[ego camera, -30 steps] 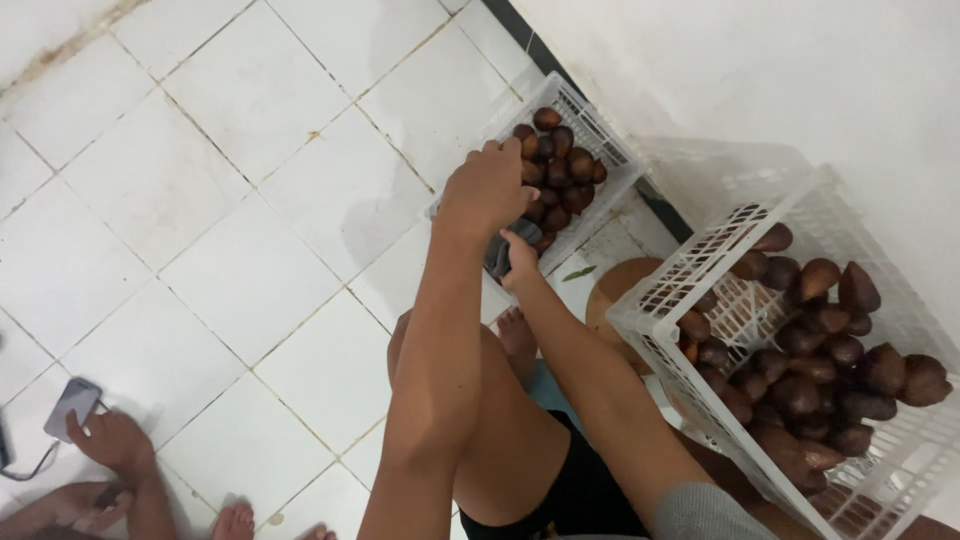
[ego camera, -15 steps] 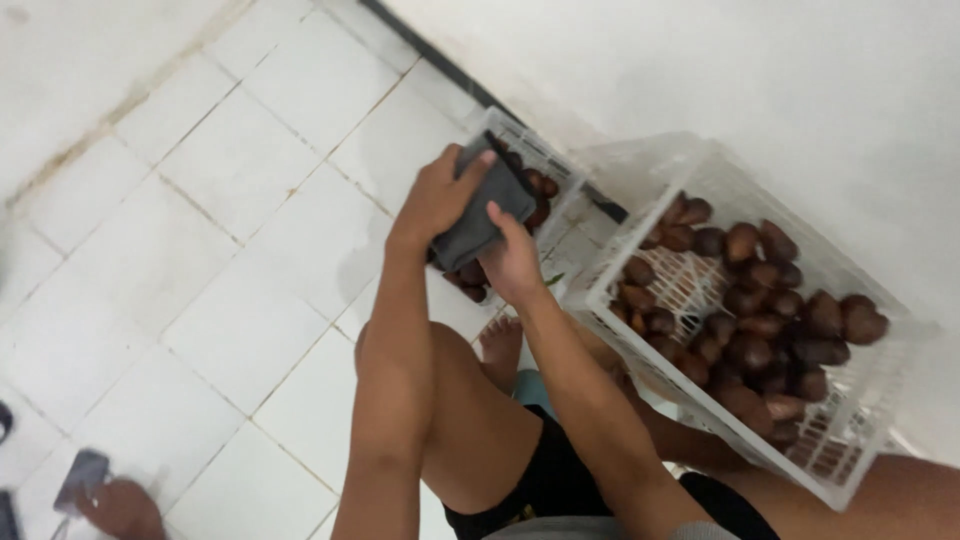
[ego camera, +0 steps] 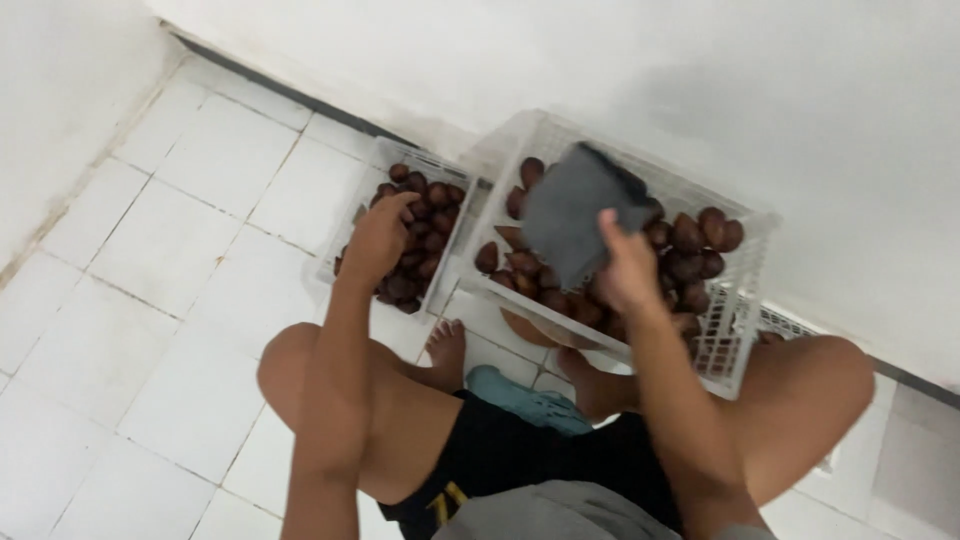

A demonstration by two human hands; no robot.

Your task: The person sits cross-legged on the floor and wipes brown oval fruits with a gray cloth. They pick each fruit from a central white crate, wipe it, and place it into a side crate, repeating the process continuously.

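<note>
I sit on a white tiled floor with my knees apart. My left hand (ego camera: 378, 238) rests on the brown scaly fruits (ego camera: 415, 250) in a small white plastic basket (ego camera: 440, 166) to the left; whether its fingers close on one I cannot tell. My right hand (ego camera: 626, 268) holds up a grey cloth (ego camera: 575, 212) above a larger white basket (ego camera: 740, 300) that also holds several brown fruits (ego camera: 700, 240). The cloth hides some of those fruits.
The two baskets stand side by side against a white wall (ego camera: 700, 80) with a dark strip at its base. A teal sandal (ego camera: 530, 405) lies between my feet. White floor tiles (ego camera: 170, 300) stretch to the left, up to a side wall.
The view has swung right. My right hand carried the grey cloth from the small basket over to the large one. My left hand dropped onto the small basket's fruits.
</note>
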